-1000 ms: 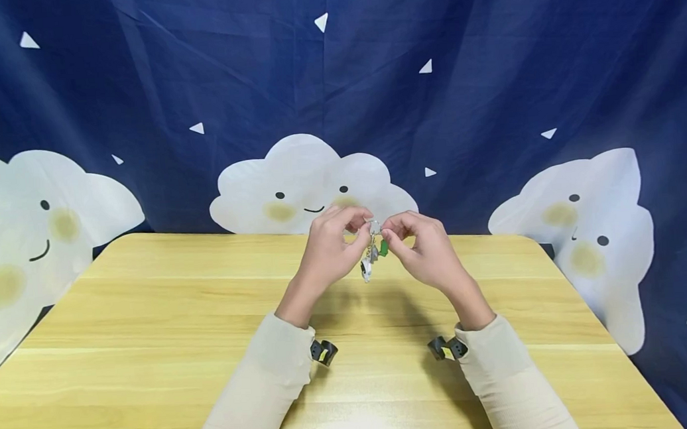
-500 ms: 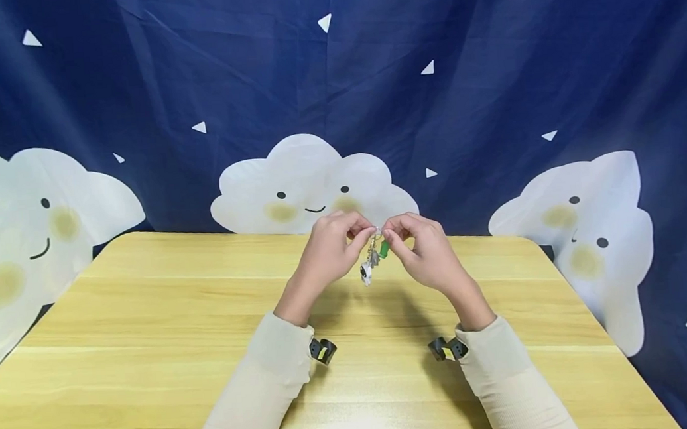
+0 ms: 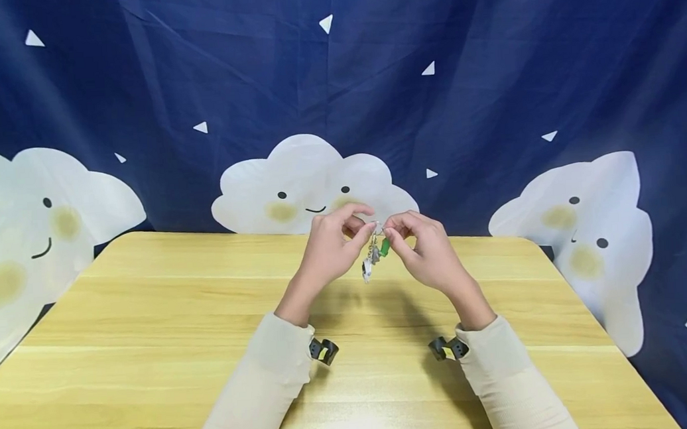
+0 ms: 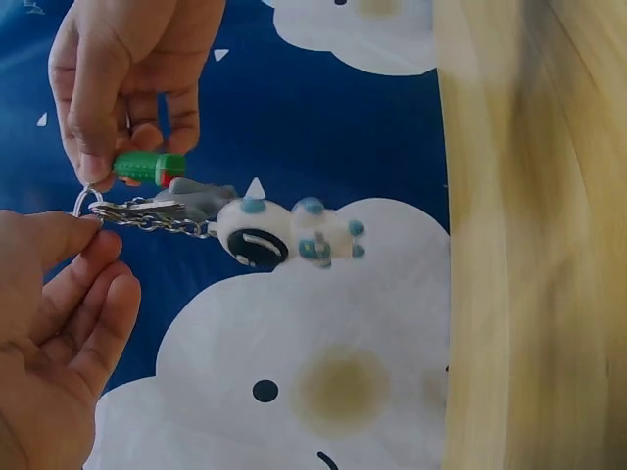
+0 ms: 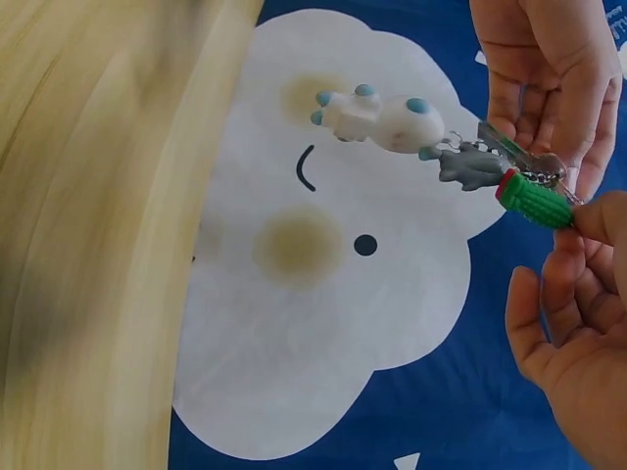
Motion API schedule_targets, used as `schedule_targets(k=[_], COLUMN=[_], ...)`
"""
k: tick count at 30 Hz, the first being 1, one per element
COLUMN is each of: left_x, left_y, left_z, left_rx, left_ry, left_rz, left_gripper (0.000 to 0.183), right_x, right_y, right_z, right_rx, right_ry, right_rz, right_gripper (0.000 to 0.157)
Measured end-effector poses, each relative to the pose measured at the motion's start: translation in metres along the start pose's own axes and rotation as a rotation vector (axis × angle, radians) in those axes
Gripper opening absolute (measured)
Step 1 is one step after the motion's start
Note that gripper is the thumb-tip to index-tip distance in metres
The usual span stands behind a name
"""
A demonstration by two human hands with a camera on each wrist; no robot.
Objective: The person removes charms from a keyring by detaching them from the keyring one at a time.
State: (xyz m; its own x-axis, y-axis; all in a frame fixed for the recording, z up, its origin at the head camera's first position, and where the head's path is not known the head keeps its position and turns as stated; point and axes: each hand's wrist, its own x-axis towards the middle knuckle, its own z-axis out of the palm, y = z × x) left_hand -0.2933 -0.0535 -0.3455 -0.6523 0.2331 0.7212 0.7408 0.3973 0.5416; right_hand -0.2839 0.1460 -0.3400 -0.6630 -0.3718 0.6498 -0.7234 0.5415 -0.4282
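Observation:
Both hands meet at a metal key ring [image 4: 83,201], held up above the far part of the table. The left hand [image 3: 335,245] pinches it from the left, forefinger raised off it. From the right, the right hand [image 3: 424,249] pinches the ring between thumb and forefinger. Several charms dangle below: a white astronaut figure [image 4: 260,235] with a black visor on a short chain, a grey figure [image 5: 472,166], and a green bumpy charm [image 5: 536,201] with a red end, nearest the right fingers. A flat metal piece [image 4: 147,211] lies along the chain.
A light wood table [image 3: 168,360] spans the foreground. Behind its far edge hangs a dark blue curtain [image 3: 249,68] printed with white smiling clouds. Black camera mounts [image 3: 324,351] sit at both sleeve cuffs.
The left forefinger has lifted away from the ring since half a second ago. The ring has shifted slightly between the fingertips, and the charms sway a little. The right hand stays nearly still.

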Motion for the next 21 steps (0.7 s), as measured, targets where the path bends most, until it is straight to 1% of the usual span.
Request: schedule_targets(k=[5,9,14,18,21], left_x=[0.0002,0.0005,0.0009,0.0011,0.0011], left_y=[0.0017,0.0022,0.0022,0.0026,0.0032], left_z=[0.0009,0.0005,-0.0003,-0.0008,-0.0015], left_rx=[-0.001,0.023,0.080,0.085,0.091], left_ry=[-0.010,-0.024,-0.041,-0.045,-0.030], left_rz=[-0.016,-0.037,-0.025,-0.012,-0.016], left_gripper=[0.005,0.008,0.009,0.010,0.010], right_x=[-0.0001,-0.0004,-0.0004,-0.0005,-0.0003], right_y=[0.0006,0.0014,0.0019,0.0017,0.0015], right_z=[-0.0006,-0.0009,-0.0008,-0.0003,0.0009], right_rx=[-0.001,-0.004,-0.003,-0.004,-0.003], right_ry=[-0.004,-0.012,-0.016,-0.007,-0.010], right_rz=[0.001,0.003,-0.001,-0.002,-0.007], right_gripper=[0.008,0.008,0.008,0.008,0.008])
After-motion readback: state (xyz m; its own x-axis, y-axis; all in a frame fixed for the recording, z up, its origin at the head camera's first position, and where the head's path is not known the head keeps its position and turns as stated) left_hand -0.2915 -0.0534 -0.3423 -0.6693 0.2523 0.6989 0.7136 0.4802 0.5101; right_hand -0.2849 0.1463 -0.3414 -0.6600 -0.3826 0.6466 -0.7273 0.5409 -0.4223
